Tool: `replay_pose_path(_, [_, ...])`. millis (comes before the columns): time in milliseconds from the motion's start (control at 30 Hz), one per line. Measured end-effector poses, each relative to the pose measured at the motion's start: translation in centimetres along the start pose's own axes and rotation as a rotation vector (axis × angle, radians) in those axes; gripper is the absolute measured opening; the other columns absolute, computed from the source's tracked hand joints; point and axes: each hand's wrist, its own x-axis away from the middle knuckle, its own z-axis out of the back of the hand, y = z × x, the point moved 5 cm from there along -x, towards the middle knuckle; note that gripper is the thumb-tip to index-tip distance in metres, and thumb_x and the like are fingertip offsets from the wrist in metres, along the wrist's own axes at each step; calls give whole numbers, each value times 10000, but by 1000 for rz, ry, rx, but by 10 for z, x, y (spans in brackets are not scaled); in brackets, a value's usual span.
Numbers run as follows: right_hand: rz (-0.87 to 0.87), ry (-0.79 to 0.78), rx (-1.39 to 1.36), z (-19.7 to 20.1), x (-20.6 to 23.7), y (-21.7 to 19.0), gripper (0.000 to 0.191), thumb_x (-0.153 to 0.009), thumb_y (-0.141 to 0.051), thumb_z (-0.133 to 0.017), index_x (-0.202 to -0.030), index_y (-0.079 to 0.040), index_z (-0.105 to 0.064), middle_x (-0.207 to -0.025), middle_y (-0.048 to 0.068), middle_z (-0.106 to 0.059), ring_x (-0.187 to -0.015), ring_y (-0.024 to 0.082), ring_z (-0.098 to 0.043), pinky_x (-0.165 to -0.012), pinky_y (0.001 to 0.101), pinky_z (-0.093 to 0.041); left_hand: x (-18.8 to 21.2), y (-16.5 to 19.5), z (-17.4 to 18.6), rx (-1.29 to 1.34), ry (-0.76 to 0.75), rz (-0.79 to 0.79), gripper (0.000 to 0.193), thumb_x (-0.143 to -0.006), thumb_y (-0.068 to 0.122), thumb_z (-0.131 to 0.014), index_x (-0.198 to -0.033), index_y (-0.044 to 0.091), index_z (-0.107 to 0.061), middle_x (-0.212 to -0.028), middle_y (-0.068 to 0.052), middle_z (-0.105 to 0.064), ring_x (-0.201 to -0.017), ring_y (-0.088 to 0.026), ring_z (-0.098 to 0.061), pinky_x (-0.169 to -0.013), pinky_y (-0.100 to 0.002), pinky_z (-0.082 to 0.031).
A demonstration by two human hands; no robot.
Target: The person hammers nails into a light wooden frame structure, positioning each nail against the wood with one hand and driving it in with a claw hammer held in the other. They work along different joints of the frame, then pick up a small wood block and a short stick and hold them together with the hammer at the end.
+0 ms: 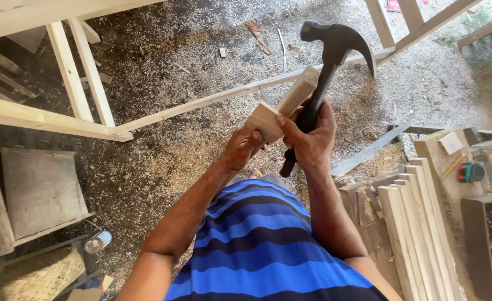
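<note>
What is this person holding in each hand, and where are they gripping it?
The right hand grips a black hammer around its handle. The left hand holds a pale wooden block at its near end.

No clear package, label, sign or screen shows anywhere in this view

Pale wooden block, short and squared, was held tilted in the air above the sawdust floor, black claw hammer stood upright against it, handle perhaps touching its side
</note>
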Motion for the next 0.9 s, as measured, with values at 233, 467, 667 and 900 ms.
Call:
replay_pose_path(233, [-14, -14, -40, 4, -17, 0, 453, -899, -35, -837, -1195, -44, -495, -815, 19, -606, -550, 75, -562, -447, 215, -456, -9, 6, 1, 8, 52, -46, 907, -925, 856, -384, -1067, 14, -691, -766, -48, -582, -678, -131, -501, -560, -314, -403])
replay_pose_path(467, [-60, -25, -19, -13, -32, 13, 442, -900, -28, -825, -1186, -38, -489, -819, 29, -616, -537, 83, -572, -435, 224, -456, -19, -3, 23, -51, 43, -50, 852, -953, 822, -370, -1048, 38, -688, -748, 25, -601, -668, -67, -522, -567, -266, -422])
replay_pose_path(667, [-52, 16, 4, -49, -47, 25, 478, -880, -36, -822, -1211, -39, -477, -792, 31, -615, -523, 73, -559, -426, 214, -445, -37, -5, 61, 72, -17, 58, 785, -983, 749, -422, -1091, 16, -680, -713, -13, -542, -642, -104, -465, -558, -295, -391])
replay_pose_path(900, [75, 47, 91, -97, -67, 32, 529, -890, -94, -879, -1226, -34, -474, -791, 43, -624, -598, 82, -581, -487, 216, -464, -61, 15, 134, 102, -183, 76, 759, -992, 751, -412, -901, 50, -688, -692, -14, -608, -635, -132, -571, -580, -319, -497])
